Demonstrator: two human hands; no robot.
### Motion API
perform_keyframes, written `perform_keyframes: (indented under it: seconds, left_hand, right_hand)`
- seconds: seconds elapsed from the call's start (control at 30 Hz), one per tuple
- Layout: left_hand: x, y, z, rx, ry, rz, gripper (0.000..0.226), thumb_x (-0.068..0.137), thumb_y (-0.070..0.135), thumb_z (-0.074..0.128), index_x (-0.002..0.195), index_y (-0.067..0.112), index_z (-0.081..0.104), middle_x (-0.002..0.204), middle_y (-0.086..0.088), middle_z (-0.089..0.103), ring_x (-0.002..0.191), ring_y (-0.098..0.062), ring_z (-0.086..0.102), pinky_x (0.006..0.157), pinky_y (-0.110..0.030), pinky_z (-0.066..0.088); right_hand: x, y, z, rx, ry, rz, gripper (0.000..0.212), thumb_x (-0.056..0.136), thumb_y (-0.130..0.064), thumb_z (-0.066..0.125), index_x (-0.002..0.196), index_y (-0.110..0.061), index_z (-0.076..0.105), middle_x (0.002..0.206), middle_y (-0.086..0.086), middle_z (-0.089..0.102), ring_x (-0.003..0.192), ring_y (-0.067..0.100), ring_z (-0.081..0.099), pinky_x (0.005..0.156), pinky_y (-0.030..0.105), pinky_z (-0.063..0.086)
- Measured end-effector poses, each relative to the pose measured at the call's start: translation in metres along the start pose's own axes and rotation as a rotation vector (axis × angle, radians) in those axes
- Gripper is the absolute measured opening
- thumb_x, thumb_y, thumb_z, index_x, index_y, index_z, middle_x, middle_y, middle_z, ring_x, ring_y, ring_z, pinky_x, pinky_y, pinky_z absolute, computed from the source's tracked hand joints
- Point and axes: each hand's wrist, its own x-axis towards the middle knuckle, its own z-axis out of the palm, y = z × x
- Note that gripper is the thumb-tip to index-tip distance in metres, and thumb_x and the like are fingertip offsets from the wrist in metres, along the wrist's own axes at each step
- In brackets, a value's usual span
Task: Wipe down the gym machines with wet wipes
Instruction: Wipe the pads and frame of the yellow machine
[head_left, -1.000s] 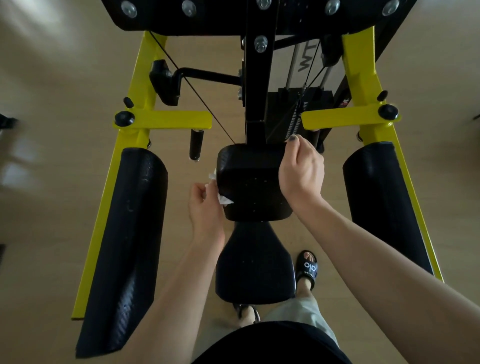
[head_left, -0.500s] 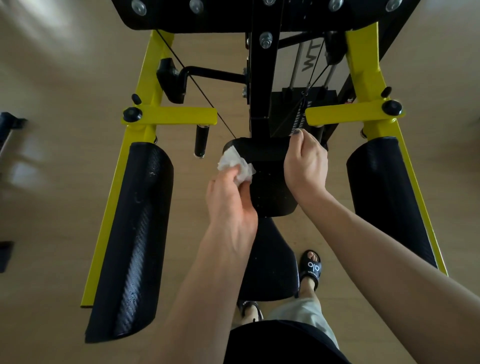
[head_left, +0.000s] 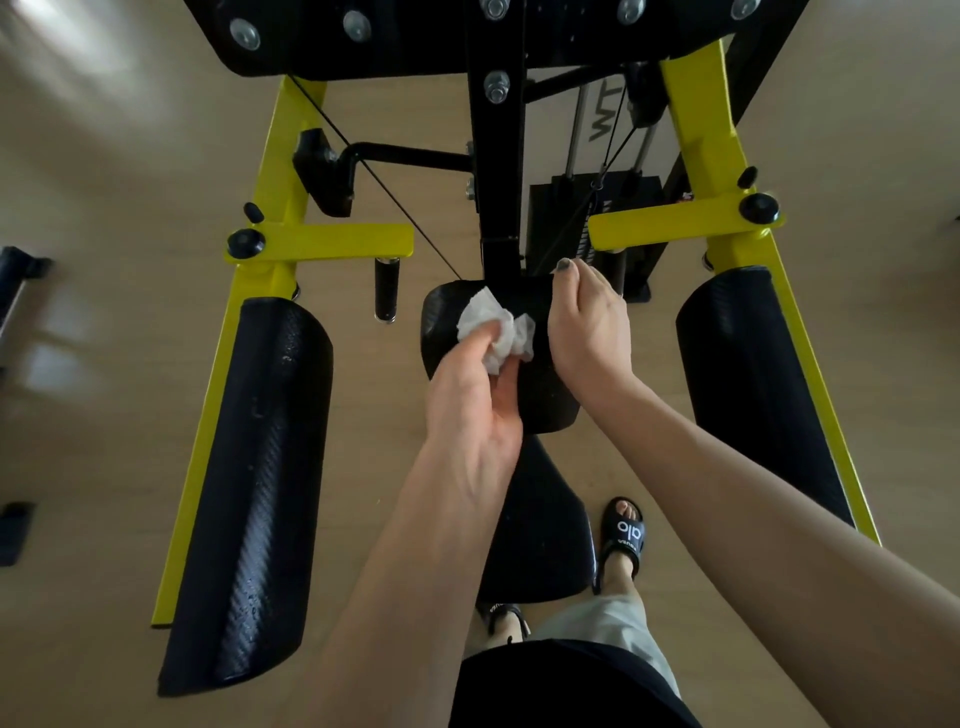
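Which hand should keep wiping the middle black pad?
The left hand, probably. It holds the crumpled white wet wipe against the upper centre pad. The right hand has no wipe; its grip is on the pad's right edge, apparently steadying it.

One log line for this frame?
left hand: wet wipe on back pad | right hand: grips pad edge | phase: wiping

We see a white wet wipe (head_left: 496, 332) — all crumpled up — lying on the top of a black pad (head_left: 540, 395) in the middle of the gym machine (head_left: 291, 244). The pad is bumpy and tilts down toward us. The machine has yellow bars, and two long black pads — one on each side — hang off them.
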Motion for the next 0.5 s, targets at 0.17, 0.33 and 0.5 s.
perform_keyframes:
  seconds: [0.17,0.33,0.5]
  left_hand:
    - [-0.003,-0.008,-0.012,0.108,0.007,0.037,0.066,0.073,0.017,0.083,0.131,-0.003,0.060,0.127,-0.021,0.068,0.115,-0.030,0.069,0.104,-0.044,0.052]
    - [0.004,-0.020,-0.040,0.232,0.101,0.011,0.025,0.099,-0.003,0.054,0.123,0.000,0.057,0.110,-0.004,0.065,0.078,0.006,0.069,0.074,-0.011,0.055]
    - [0.006,-0.011,-0.040,0.320,0.077,-0.019,0.044,0.070,0.013,0.074,0.112,-0.001,0.067,0.118,-0.016,0.067,0.112,-0.024,0.067,0.106,-0.039,0.051]
  right_hand:
    - [0.001,-0.003,-0.008,0.045,-0.077,0.018,0.036,0.108,-0.026,0.034,0.076,-0.017,0.049,0.083,-0.004,0.054,0.076,0.008,0.049,0.068,0.030,0.034]
    - [-0.029,0.000,-0.026,-0.090,0.122,-0.270,0.031,0.103,-0.024,0.048,0.131,-0.014,0.058,0.124,0.003,0.056,0.114,0.017,0.049,0.093,0.027,0.039]
    - [-0.085,0.009,-0.027,-0.031,-0.244,-0.366,0.026,0.103,-0.028,0.048,0.125,-0.022,0.061,0.109,-0.008,0.053,0.087,0.004,0.054,0.072,0.022,0.048]
